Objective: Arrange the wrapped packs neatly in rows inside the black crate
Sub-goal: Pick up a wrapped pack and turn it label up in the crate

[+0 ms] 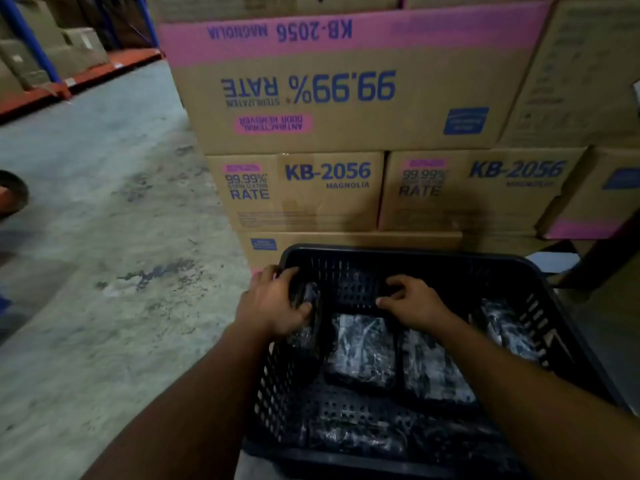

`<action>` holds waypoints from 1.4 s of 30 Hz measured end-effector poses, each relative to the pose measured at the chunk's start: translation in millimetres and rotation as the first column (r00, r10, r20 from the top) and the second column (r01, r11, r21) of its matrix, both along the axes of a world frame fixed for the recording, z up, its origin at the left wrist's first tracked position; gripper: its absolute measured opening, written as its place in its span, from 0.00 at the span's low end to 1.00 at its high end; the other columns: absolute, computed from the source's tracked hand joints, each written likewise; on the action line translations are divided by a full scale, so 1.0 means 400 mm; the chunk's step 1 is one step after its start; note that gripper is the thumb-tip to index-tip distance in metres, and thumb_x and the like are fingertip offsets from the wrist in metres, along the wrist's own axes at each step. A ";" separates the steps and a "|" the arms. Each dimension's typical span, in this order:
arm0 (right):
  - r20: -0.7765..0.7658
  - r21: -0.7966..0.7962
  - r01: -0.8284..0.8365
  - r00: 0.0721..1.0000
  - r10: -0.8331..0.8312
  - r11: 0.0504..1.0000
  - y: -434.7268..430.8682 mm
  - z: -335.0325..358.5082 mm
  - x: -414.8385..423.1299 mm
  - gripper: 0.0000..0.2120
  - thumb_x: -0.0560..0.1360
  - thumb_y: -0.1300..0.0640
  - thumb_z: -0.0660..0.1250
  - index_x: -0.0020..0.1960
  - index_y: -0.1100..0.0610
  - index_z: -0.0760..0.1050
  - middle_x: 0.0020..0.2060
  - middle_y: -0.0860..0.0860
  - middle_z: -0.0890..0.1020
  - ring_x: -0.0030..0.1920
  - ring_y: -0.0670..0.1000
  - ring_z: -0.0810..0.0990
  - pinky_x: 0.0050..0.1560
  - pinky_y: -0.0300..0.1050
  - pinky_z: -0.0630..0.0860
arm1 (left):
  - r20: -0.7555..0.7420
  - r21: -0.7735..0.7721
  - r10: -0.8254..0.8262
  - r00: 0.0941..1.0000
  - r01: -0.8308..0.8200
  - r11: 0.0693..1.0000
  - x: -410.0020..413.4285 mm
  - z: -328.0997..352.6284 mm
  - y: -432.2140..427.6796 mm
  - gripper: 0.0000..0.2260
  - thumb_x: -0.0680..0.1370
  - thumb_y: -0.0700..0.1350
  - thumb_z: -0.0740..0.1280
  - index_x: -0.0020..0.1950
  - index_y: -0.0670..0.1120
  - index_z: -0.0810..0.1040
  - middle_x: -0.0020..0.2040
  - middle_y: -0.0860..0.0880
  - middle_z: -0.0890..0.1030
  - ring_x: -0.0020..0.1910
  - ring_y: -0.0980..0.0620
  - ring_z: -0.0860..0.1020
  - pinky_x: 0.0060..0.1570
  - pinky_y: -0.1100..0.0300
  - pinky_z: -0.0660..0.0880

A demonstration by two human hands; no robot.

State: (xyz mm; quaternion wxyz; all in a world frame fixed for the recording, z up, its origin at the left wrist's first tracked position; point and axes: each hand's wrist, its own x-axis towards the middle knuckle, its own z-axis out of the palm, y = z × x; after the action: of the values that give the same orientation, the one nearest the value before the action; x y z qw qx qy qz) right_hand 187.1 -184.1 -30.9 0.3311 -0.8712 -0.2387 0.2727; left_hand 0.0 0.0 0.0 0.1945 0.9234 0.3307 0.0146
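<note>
We see the wrapped packs only dimly: the light is low, the film glints, and what lies under the wrap is too dark to make out. Each pack is a dark block in shiny clear wrap. One pack (306,318) stands on edge against the left wall of the black crate (408,255), half hidden by our left hand (273,303), whose fingers curl over its top while the thumb presses its near side, so the hand is closed around it. A second pack (362,351) lies flat on the crate floor just right of it, and a third (434,367) lies flat beside that, partly covered by our right forearm. A fourth (509,329) leans by the right wall, apart from the others. More wrapped packs (353,438) lie along the near side, blurred and hard to count.

Our right hand (414,303) hovers palm down over the far middle of the crate, fingers bent and loosely spread; we cannot tell whether it grasps anything, since what is under it is lost in shadow.

The crate has slotted walls and a perforated floor, and its near edge is cut off by the frame. Behind it stand stacked cardboard boxes (301,192) printed KB-2056 MAGNOLIA, the top one upside down. To the left is stained concrete floor (104,237) and shelving (79,77).
</note>
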 end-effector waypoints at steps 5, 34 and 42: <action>-0.122 -0.123 0.066 0.989 -0.081 0.990 -0.011 -0.145 -0.049 0.29 0.74 0.50 0.71 0.71 0.56 0.68 0.53 0.54 0.79 0.45 0.53 0.80 0.49 0.52 0.80 | 0.008 -0.118 0.021 1.000 -0.020 0.993 -0.009 -0.055 0.021 0.42 0.74 0.59 0.69 0.83 0.54 0.50 0.80 0.44 0.56 0.76 0.38 0.65 0.70 0.42 0.70; -0.171 -0.114 0.170 0.967 -0.188 0.979 0.054 -0.294 -0.014 0.26 0.60 0.56 0.83 0.46 0.57 0.69 0.48 0.57 0.77 0.45 0.53 0.74 0.46 0.49 0.74 | 0.014 -0.087 0.048 0.999 -0.047 0.995 -0.001 -0.093 0.023 0.43 0.75 0.56 0.69 0.82 0.59 0.44 0.78 0.42 0.64 0.71 0.40 0.71 0.68 0.43 0.73; 0.007 -0.044 -0.018 1.000 0.018 0.999 -0.002 -0.135 -0.005 0.36 0.61 0.60 0.80 0.67 0.56 0.73 0.60 0.55 0.80 0.57 0.55 0.80 0.55 0.46 0.77 | 0.179 0.200 -0.147 0.973 0.110 0.974 0.031 -0.072 -0.111 0.24 0.78 0.59 0.59 0.72 0.52 0.67 0.66 0.45 0.75 0.62 0.44 0.75 0.60 0.48 0.75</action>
State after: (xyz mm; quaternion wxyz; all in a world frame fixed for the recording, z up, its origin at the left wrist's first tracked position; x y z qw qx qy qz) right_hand 185.0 -185.0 -84.8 0.3082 -0.8772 -0.2417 0.2775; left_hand 12.2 -44.4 -28.8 0.1374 0.9514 0.2468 0.1224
